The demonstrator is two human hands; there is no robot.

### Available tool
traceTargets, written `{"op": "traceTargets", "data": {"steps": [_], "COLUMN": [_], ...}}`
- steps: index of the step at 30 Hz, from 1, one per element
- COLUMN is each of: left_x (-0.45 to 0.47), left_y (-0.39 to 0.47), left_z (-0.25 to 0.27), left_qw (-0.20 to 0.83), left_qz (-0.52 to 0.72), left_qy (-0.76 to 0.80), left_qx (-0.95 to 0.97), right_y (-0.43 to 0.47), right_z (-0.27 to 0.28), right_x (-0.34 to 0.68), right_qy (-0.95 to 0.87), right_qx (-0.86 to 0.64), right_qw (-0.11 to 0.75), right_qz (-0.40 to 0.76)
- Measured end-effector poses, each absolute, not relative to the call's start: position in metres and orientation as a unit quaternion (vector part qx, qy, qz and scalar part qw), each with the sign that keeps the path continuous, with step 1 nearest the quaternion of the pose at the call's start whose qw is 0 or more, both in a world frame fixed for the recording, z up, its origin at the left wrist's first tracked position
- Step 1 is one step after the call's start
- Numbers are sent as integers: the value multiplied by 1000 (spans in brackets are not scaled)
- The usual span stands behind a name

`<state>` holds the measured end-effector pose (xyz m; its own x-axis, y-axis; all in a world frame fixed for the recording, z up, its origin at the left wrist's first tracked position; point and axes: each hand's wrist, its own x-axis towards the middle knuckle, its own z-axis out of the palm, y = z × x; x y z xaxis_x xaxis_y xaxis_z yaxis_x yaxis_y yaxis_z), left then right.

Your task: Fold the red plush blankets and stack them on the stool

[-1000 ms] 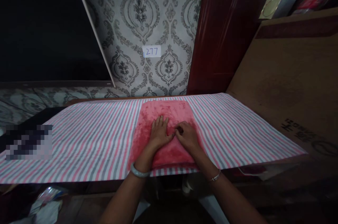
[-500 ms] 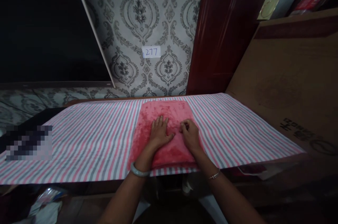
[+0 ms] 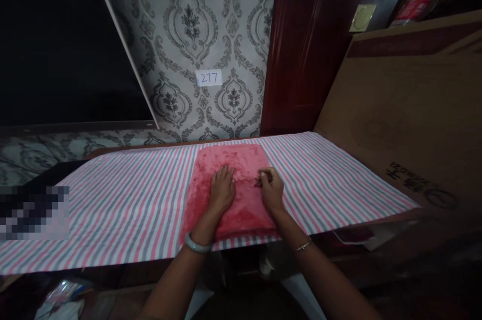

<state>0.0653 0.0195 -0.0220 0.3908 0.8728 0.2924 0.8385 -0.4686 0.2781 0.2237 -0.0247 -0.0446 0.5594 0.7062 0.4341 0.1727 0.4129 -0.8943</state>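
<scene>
A room in a home, by its damask wallpaper (image 3: 231, 24), flat screen (image 3: 68, 48) and striped tablecloth (image 3: 131, 204)

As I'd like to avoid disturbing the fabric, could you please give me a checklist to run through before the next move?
1. Left hand resting on the pink plush fabric: ok.
2. Left hand clear of the right hand: ok, there is a gap.
3. Right hand gripping the fabric: cannot tell; its fingers are curled at the surface.
4. Fabric smooth: not ok, a crease shows beside the right hand.
5. Striped cloth under the fabric: ok.
</scene>
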Motion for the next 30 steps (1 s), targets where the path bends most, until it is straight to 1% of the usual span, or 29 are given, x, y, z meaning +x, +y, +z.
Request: {"op": "traceTargets", "data": {"steps": [2, 3, 5, 6, 7, 9, 11, 12, 14, 18, 24, 26, 30], "left_x": [64, 63, 62, 62, 62, 62, 62, 61, 61, 58, 22, 2, -41], "left_y": [20, 18, 13, 10, 6, 0, -3, -4, -4, -3, 3, 7, 12], "left_z": [-21, -19, -14, -12, -10, -9, -10, -11, -12, -13, -12, -14, -28], "left_qw": [51, 51, 46, 42, 38, 35, 37, 40, 45, 26, -26, -16, 53], "left_qz": [224, 231, 234, 229, 219, 184, 141, 123, 94, 68, 72, 78, 130], "left_qy": [506, 497, 455, 424, 391, 343, 335, 339, 349, 390, 489, 527, 578], "left_qx": [831, 835, 858, 875, 893, 921, 931, 932, 931, 918, 869, 846, 804], "right_y": [-25, -27, -33, -37, -42, -51, -59, -61, -64, -66, -66, -66, -61], "right_z": [-42, -40, -36, -35, -34, -36, -40, -41, -42, -38, -39, -42, -52], "right_x": [226, 228, 232, 233, 234, 235, 233, 232, 230, 229, 231, 232, 235], "right_qy": [-408, -410, -447, -483, -528, -619, -674, -682, -681, -676, -678, -678, -680], "right_qx": [-499, -504, -530, -546, -565, -607, -651, -670, -696, -708, -704, -701, -685], "right_qw": [741, 741, 713, 680, 633, 498, 350, 292, 225, 199, 207, 216, 257], "right_qz": [187, 170, 109, 76, 46, 9, 9, 18, 37, 47, 45, 44, 44]}}
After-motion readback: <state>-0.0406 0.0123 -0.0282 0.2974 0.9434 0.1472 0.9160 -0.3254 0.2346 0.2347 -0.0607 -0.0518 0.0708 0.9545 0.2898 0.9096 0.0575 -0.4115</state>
